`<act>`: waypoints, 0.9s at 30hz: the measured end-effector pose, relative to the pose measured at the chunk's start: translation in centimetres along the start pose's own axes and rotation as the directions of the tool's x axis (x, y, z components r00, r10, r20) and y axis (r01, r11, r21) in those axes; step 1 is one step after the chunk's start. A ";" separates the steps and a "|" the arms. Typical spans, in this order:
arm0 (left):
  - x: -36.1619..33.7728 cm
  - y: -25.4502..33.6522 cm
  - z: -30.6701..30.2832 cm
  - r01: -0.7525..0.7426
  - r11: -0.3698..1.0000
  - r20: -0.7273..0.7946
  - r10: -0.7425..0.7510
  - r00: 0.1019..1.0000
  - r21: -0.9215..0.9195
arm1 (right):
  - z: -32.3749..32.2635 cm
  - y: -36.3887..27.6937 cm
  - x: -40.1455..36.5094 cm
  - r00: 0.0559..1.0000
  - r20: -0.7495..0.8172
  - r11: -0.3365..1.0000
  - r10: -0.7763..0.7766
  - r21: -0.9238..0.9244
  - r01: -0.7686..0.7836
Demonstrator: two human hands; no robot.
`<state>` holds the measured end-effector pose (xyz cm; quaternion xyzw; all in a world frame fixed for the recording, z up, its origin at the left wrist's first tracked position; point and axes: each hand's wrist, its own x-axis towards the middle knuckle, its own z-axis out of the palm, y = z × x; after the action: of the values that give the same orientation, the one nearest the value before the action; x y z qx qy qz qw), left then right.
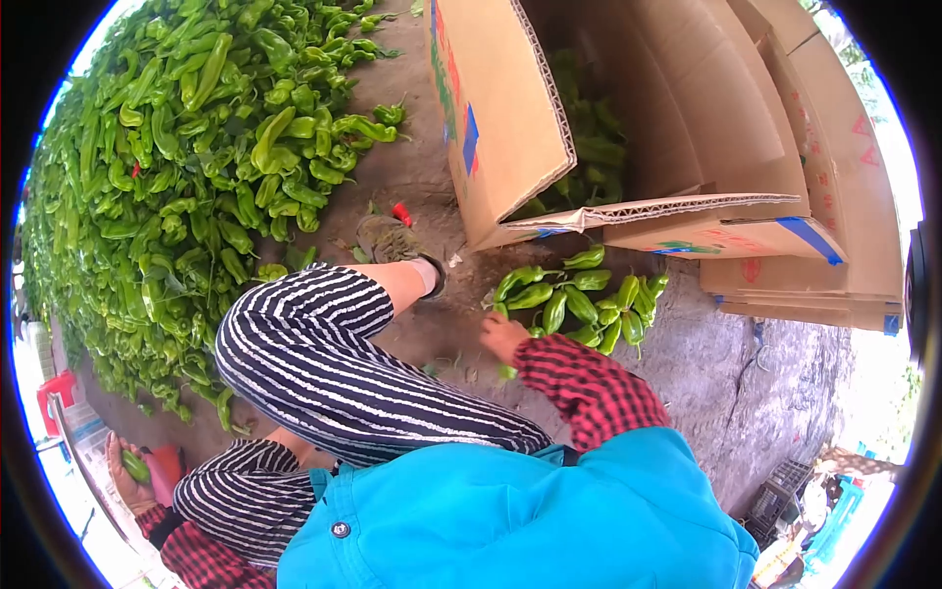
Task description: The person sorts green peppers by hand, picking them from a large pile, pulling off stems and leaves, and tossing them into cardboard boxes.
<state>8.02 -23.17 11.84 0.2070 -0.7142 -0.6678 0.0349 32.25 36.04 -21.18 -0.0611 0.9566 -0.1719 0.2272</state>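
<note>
My left hand (126,481), at the lower left, holds a green pepper (135,466) against its palm and fingers. My right hand (503,337) is low over the ground at the left edge of a small group of green peppers (574,299). Its fingers look partly curled; one pepper shows by the fingertips and another green bit (507,372) shows below the hand. Whether the right hand grips anything is hidden. Just beyond the small group stands an open cardboard box (510,108) with green peppers (594,137) inside, in shadow.
A large heap of green peppers (186,167) fills the left side. A red pepper piece (401,214) lies near my shoe (388,240). More cardboard (834,167) stands at the right. A dark crate (780,496) is at the lower right, and a red plastic object (57,398) at the far left.
</note>
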 end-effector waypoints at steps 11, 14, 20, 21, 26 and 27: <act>0.8 0.1 0.6 -0.057 0.998 0.040 0.057 0.998 -0.009 | -7.3 1.9 -9.8 0.665 0.108 -0.406 0.739 0.859 0.311; 1.8 -0.3 0.0 -0.077 0.996 0.047 0.079 0.996 -0.041 | -9.1 1.1 -10.0 0.677 0.176 -0.471 0.715 0.836 0.281; 1.4 0.0 0.2 -0.060 0.998 0.132 0.061 0.989 -0.013 | -9.5 1.1 -9.5 0.687 0.196 -0.435 0.699 0.880 0.192; 1.4 0.0 0.3 -0.059 0.998 0.131 0.060 0.990 -0.012 | -9.5 1.1 -9.4 0.699 0.215 -0.483 0.682 0.850 0.209; 1.3 0.1 0.6 -0.056 0.998 0.074 0.055 0.996 0.009 | -10.1 1.5 -9.2 0.764 0.363 -0.692 0.533 0.707 0.147; 1.4 0.0 0.6 -0.055 0.998 0.075 0.054 0.996 0.010 | -10.1 1.6 -9.3 0.807 0.363 -0.737 0.466 0.663 0.128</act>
<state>6.56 -23.10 11.44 0.1627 -0.7242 -0.6696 0.0252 35.86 42.36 -9.46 0.4633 0.2082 -0.8613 0.0142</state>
